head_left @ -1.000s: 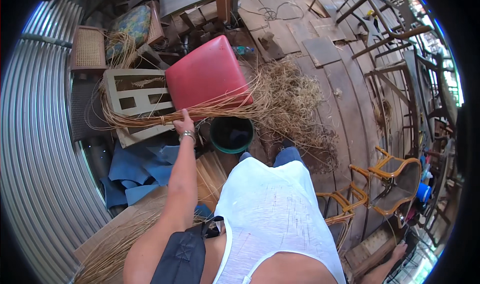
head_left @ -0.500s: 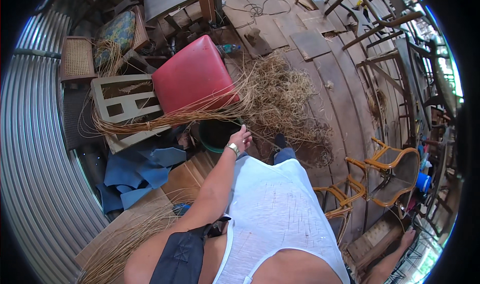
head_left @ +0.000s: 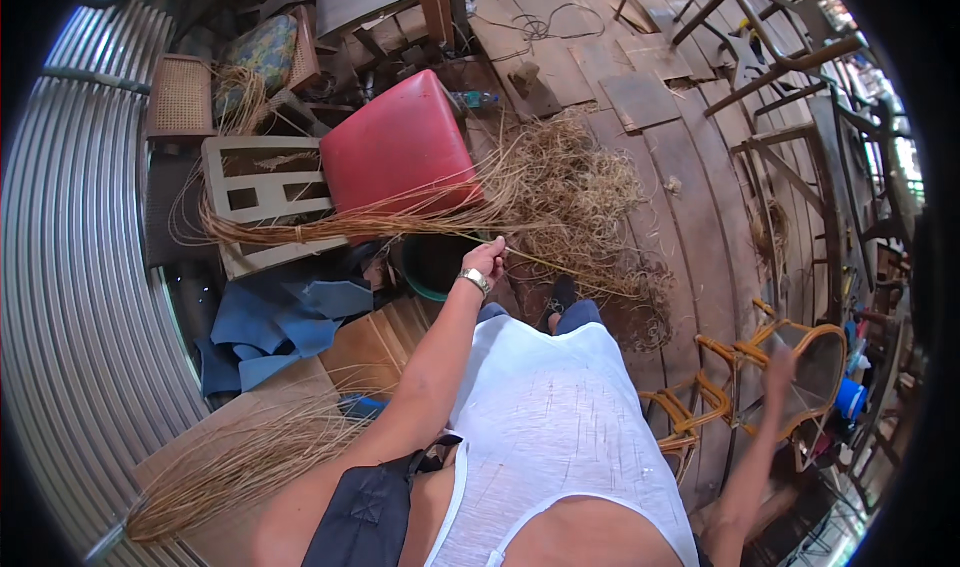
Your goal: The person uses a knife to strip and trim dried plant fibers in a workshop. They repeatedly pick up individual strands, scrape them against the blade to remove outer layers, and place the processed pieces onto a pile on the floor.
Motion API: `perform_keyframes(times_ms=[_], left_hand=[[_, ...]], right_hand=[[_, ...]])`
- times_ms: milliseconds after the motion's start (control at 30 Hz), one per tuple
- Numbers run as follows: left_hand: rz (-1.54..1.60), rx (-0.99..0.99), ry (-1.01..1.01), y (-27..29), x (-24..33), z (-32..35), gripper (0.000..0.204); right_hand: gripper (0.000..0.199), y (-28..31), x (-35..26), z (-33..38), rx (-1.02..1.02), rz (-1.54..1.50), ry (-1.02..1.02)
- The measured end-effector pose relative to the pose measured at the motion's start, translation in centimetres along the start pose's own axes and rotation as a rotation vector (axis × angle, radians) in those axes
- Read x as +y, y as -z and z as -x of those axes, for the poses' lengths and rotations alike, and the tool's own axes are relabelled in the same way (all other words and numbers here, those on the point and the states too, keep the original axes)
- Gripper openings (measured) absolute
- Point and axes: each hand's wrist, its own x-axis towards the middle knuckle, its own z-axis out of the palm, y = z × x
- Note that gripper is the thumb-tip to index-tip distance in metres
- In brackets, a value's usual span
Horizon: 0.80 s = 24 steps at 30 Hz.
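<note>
Plank flooring [head_left: 690, 217] spans the centre and upper right of the frame; a corrugated metal wall [head_left: 90, 267] bounds the left edge. Left hand [head_left: 486, 258], centre: pinched closed on a thin strand [head_left: 545, 264] that projects to its right — the far end is lost against the loose fibre pile [head_left: 580, 187]. Right hand [head_left: 781, 372], lower right: blurred in front of the rattan-framed chair [head_left: 815, 392]; its grip cannot be determined. Cane bundle [head_left: 330, 230], centre left: lies across the pale chair back [head_left: 270, 199] and the lower edge of the red seat [head_left: 400, 147]. Green bucket [head_left: 424, 292]: partly hidden by the left hand; interior too dark to read. Dark chair frames [head_left: 828, 197] are cut off at the right rim — the widest room for movement lies between these and the pile.
</note>
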Motion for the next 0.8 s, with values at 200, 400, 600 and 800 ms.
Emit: perform_keyframes(times_ms=[200, 400, 600, 800], left_hand=[[0.054, -0.016, -0.081, 1.1, 0.7, 3.3, 0.021], [0.149, -0.094, -0.115, 3.3, 1.4, 5.4, 0.021], [0.023, 0.506, -0.196, 9.5, 5.6, 6.9, 0.081], [-0.099, 0.838, -0.503, 20.2, 16.4, 1.2, 0.053]], right_hand=[[0.03, 1.8, -47.0, -3.5, -0.36, -0.842, 0.192], [0.024, 1.6, -64.1, -0.6, -0.474, -0.995, 0.373], [0.024, 2.7, -64.3, 0.3, -0.603, -1.122, 0.245], [0.024, 4.1, -58.0, 1.8, -0.473, -0.857, 0.337]])
